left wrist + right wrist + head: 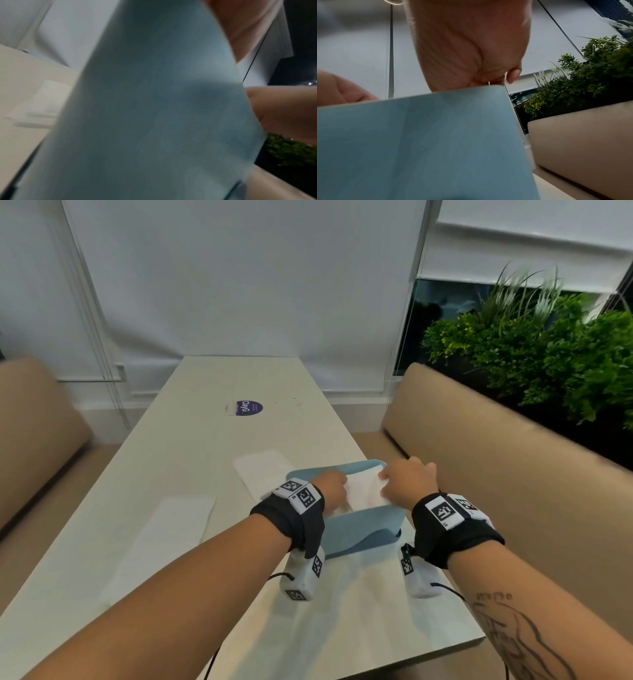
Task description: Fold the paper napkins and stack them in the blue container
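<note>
A light blue container (359,529) stands near the table's right edge. Inside its top lies a folded white napkin (364,491). My left hand (330,489) holds the napkin's left end and my right hand (407,482) holds its right end, both reaching down into the container. The fingertips are hidden behind the napkin and the rim. In the left wrist view the container wall (154,108) fills the frame. The right wrist view shows the wall (419,142) under my right palm (467,47). Two more white napkins lie flat on the table, one (263,470) behind the container, one (168,539) to the left.
The pale table (191,446) carries a purple round sticker (249,408) further back. Tan benches (507,460) run along both sides. Green plants (548,347) stand behind the right bench. The table's near edge passes just under my right forearm.
</note>
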A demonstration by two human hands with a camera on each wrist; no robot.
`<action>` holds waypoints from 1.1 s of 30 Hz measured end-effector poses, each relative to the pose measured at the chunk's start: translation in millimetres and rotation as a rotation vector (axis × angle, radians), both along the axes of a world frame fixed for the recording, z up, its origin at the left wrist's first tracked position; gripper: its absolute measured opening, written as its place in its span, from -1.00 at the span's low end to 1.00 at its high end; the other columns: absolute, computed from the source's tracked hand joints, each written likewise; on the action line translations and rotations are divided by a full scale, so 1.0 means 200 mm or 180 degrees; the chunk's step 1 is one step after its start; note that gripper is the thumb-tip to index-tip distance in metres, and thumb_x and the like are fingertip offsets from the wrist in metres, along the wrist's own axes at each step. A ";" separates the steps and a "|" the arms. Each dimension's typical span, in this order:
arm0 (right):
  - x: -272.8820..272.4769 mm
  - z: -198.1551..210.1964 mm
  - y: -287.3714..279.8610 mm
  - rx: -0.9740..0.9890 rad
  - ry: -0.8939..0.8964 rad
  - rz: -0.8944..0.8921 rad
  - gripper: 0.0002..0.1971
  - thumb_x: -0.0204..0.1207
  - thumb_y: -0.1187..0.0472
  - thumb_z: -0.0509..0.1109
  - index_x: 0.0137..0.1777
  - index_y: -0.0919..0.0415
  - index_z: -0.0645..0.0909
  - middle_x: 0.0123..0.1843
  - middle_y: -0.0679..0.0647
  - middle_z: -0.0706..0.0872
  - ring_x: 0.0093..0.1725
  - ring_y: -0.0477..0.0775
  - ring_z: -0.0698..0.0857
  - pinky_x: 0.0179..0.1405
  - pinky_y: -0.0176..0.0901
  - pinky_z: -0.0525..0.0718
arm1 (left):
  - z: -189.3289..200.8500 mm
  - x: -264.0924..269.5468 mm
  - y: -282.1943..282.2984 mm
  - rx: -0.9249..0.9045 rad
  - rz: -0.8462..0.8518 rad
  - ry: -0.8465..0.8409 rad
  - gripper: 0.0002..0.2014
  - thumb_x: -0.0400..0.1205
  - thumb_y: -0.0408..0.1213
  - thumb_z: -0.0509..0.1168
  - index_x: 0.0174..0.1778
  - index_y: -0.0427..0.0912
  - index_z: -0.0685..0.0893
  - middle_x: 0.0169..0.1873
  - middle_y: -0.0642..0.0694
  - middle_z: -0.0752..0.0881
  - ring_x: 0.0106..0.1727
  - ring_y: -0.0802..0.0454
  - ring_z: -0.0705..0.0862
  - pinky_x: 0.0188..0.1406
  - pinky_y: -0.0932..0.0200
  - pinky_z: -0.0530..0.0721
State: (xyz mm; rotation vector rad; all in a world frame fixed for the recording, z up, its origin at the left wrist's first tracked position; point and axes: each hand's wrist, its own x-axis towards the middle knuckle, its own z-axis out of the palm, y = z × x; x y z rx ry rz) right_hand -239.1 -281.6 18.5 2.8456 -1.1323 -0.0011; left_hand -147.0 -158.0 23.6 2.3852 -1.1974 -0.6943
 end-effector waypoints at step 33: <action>0.20 0.10 0.27 0.1082 -0.0306 0.0032 -0.76 0.54 0.31 0.17 -0.38 0.25 0.37 -0.39 0.07 0.44 -0.22 0.14 0.47 -0.47 -0.20 0.31 | 0.08 0.20 0.26 -0.1395 0.0553 0.0125 -0.70 0.59 -0.49 0.13 0.07 -0.25 0.74 0.16 -0.16 0.72 0.21 -0.12 0.64 0.29 0.06 0.56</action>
